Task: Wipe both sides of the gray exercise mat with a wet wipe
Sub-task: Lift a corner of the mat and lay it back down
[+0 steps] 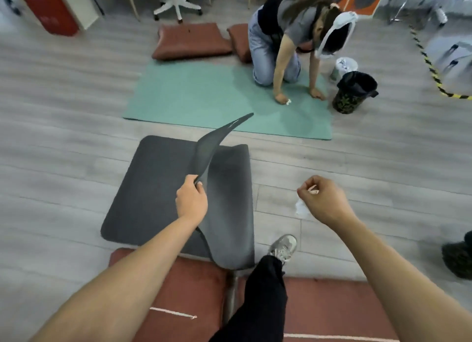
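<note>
the left hand (pixel 191 201) grips the edge of the gray exercise mat (pixel 150 188), fingers curled round it, with the fingertips hidden behind the mat's rim. from that hand the lifted flap rises up and away to a thin curled tip, while the rest of the mat lies flat on the gray wood-look floor (pixel 51 162) to the hand's left and beyond it; the folded part sags just right of the hand, and what lies beneath it cannot be seen. the mat's near edge touches a reddish-brown cushion (pixel 204 290) below the wrist, the cushion cut off by the frame's bottom. the right hand (pixel 321 198), well apart to the right, is closed around a crumpled white wet wipe (pixel 301 208); only a tuft shows under the hand, the rest hidden in the fist. below and between the hands a black trouser leg ends in a gray sneaker (pixel 283 247) on the floor. far beyond the left hand another person (pixel 281 35) kneels on a teal mat (pixel 204 93), a small white scrap under one hand, too small to make out. a dark bin (pixel 355 92) stands just beside that mat's right end.
</note>
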`<state>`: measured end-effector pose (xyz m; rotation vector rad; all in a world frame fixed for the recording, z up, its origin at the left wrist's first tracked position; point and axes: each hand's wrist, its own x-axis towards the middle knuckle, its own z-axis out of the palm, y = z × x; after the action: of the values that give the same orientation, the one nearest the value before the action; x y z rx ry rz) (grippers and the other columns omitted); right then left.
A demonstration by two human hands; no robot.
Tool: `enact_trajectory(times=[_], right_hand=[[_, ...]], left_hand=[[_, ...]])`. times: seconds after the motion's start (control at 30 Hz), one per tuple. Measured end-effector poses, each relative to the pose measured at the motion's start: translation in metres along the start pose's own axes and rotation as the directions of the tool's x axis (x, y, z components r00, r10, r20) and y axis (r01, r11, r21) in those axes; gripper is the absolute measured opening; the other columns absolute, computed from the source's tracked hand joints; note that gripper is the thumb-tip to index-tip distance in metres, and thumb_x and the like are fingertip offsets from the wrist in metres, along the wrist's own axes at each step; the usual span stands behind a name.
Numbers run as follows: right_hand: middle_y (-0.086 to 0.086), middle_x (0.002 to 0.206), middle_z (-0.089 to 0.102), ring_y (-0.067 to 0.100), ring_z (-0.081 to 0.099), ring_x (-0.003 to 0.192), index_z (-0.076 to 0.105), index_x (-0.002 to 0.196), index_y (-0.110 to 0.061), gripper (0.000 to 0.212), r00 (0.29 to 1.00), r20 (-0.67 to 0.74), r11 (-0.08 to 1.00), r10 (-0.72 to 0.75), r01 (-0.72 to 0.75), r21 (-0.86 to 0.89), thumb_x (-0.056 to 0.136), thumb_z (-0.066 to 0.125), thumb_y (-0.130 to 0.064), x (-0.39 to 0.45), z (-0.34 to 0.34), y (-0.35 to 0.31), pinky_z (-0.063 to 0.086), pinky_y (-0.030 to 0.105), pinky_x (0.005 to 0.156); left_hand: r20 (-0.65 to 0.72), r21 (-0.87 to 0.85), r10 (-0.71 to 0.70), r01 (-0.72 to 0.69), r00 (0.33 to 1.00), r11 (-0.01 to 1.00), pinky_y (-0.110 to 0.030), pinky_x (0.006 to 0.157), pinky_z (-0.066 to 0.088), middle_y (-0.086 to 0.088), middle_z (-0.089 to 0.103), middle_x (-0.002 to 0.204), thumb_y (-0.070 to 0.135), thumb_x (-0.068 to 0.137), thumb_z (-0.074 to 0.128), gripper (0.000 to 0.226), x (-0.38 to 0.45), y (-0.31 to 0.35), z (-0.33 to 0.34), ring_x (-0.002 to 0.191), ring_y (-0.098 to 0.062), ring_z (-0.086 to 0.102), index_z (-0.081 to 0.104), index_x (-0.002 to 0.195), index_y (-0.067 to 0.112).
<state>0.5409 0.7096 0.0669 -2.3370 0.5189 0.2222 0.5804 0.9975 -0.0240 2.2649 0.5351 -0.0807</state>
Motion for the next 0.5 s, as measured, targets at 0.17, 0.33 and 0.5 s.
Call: enact_trajectory(times=[0.17,0.33,0.5], right_hand=[[0.002,0.083,0.066,0.023,0.062,0.078,0.061,0.09,-0.023,0.008,0.925,0.364,0.956,-0.112,0.2,-0.215,0.087,0.059,-0.03,0.156,0.038,-0.048,0.05,0.029,0.066],[-0.001,0.105,0.061,0.02,0.057,0.087,0.056,0.111,-0.027,0.025,0.815,0.531,0.871,-0.233,0.418,-0.259,0.088,0.054,-0.018,0.235,0.054,-0.077,0.041,0.026,0.069],[0.001,0.101,0.063,0.02,0.057,0.083,0.042,0.137,-0.031,0.049,0.708,0.662,0.816,-0.247,0.52,-0.252,0.09,0.053,-0.018,0.265,0.058,-0.087,0.044,0.025,0.06]], left_hand=[[-0.093,-0.028,-0.122,0.119,0.988,0.992,-0.035,0.082,0.045,-0.005,0.072,0.104,0.018,0.105,0.051,0.022,0.035,0.036,0.053,0.098,-0.029,0.064,0.062,0.123,0.015],[-0.162,-0.066,-0.305,0.298,0.939,0.952,-0.037,0.078,0.046,-0.007,0.073,0.097,0.018,0.103,0.053,0.019,0.041,0.078,0.076,0.093,-0.033,0.066,0.064,0.119,0.018],[-0.169,-0.094,-0.365,0.354,0.915,0.93,-0.041,0.079,0.049,0.002,0.064,0.08,0.021,0.102,0.054,0.019,0.035,0.106,0.072,0.087,-0.033,0.066,0.063,0.119,0.021]])
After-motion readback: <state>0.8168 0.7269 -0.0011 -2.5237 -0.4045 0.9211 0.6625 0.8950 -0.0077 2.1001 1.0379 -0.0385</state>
